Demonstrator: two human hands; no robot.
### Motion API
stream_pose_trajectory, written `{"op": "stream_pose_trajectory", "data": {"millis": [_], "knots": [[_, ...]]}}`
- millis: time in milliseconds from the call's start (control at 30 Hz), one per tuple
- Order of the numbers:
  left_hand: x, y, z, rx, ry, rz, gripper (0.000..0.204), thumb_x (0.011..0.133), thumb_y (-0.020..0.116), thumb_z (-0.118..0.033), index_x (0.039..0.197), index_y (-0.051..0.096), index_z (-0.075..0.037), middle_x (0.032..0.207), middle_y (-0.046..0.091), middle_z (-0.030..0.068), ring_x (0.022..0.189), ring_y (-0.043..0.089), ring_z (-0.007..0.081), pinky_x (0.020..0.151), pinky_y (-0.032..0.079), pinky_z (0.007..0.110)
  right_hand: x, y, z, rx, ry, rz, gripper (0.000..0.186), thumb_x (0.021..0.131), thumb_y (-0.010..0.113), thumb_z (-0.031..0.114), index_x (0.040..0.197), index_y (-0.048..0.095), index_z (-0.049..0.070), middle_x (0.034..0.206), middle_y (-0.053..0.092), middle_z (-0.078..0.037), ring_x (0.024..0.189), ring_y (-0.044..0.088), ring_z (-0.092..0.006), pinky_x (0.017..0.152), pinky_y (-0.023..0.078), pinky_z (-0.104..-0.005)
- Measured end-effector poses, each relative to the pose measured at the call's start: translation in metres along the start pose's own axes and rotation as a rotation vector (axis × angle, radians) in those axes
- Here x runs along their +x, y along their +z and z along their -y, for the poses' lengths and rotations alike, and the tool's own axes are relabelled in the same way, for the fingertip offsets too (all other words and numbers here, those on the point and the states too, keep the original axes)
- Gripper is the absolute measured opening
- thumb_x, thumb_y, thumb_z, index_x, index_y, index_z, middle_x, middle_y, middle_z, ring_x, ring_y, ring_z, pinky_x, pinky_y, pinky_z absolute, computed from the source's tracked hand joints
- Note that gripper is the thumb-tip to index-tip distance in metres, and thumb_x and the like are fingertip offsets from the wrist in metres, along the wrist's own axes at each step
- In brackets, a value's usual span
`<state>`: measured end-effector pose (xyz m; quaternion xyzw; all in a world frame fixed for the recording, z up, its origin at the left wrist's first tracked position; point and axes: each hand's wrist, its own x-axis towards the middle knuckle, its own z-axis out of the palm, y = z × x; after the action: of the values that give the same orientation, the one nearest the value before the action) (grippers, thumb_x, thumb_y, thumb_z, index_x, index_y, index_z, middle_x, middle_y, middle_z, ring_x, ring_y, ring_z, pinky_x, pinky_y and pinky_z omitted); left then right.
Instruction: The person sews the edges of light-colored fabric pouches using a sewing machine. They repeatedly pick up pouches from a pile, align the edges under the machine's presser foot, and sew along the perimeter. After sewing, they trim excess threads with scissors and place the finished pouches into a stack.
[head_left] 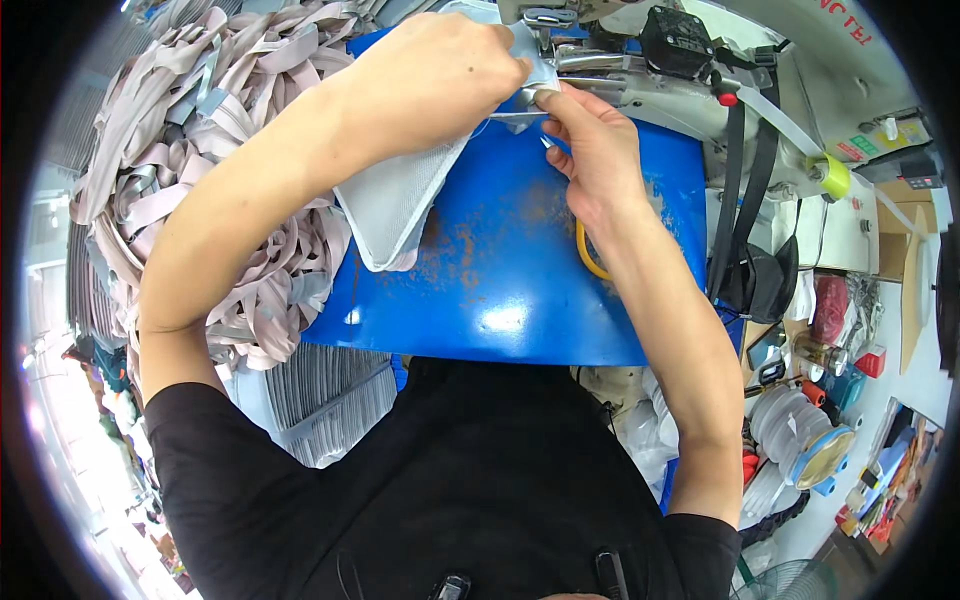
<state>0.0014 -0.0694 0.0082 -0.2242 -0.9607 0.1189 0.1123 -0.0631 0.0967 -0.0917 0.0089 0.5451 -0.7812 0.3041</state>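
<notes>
At the sewing machine [548, 18], my left hand [455, 70] is closed on a light grey mesh fabric piece [405, 205], pressing it near the needle area; its fingertips are partly hidden. The piece's rounded end hangs down over the blue table [520, 270]. My right hand [600, 140] pinches the edge of the grey fabric beside the machine's foot, thumb and forefinger together. A pointed metal tip [547, 142] pokes out by its curled fingers. A yellow ring handle [588, 252] shows beside the wrist; whether tip and ring are one tool is hidden.
A large heap of pinkish-grey straps [235, 120] covers the left side. Below it stand stacked grey fabric pieces [335, 390]. On the right are black straps [745, 190], a yellow tape roll [830, 178] and white thread spools [785, 425].
</notes>
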Motion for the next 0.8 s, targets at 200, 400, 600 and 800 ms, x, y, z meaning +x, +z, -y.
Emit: {"op": "stream_pose_trajectory", "data": {"millis": [200,400,600,800], "knots": [[0.004,0.006,-0.012,0.040,-0.044,0.013,0.035,0.083,0.068,-0.006,0.117,0.073,-0.001,0.088,0.067,0.0166,0.069,0.071,0.0342,0.062,0.058,0.042,0.001,0.001,0.000,0.034,-0.003,-0.004,0.030,0.086,0.081,0.015,0.112,0.076,0.000,0.090,0.071,-0.002,0.078,0.060,-0.0087,0.057,0.042,-0.0251],[0.009,0.009,-0.028,0.057,-0.141,0.010,0.035,0.083,0.068,-0.008,0.117,0.070,0.001,0.089,0.068,0.0185,0.069,0.072,0.0340,0.061,0.059,0.041,0.001,0.001,-0.001,0.045,-0.016,-0.007,0.029,0.087,0.080,0.014,0.112,0.076,0.000,0.092,0.073,-0.003,0.079,0.063,-0.0097,0.058,0.043,-0.0252],[0.011,0.006,-0.036,0.018,-0.180,0.003,0.034,0.083,0.068,-0.007,0.116,0.070,0.001,0.088,0.068,0.0186,0.068,0.071,0.0347,0.060,0.058,0.040,0.002,-0.003,-0.001,0.051,-0.025,0.027,0.026,0.089,0.078,0.012,0.111,0.077,-0.001,0.092,0.074,-0.004,0.078,0.063,-0.0095,0.057,0.043,-0.0244],[0.013,0.014,-0.041,0.039,-0.226,-0.026,0.029,0.084,0.069,-0.008,0.111,0.070,0.003,0.088,0.069,0.0185,0.067,0.071,0.0345,0.059,0.058,0.041,-0.001,-0.001,0.001,0.058,-0.026,0.018,0.026,0.089,0.077,0.011,0.112,0.077,-0.002,0.091,0.074,-0.004,0.078,0.063,-0.0093,0.057,0.043,-0.0242]]}}
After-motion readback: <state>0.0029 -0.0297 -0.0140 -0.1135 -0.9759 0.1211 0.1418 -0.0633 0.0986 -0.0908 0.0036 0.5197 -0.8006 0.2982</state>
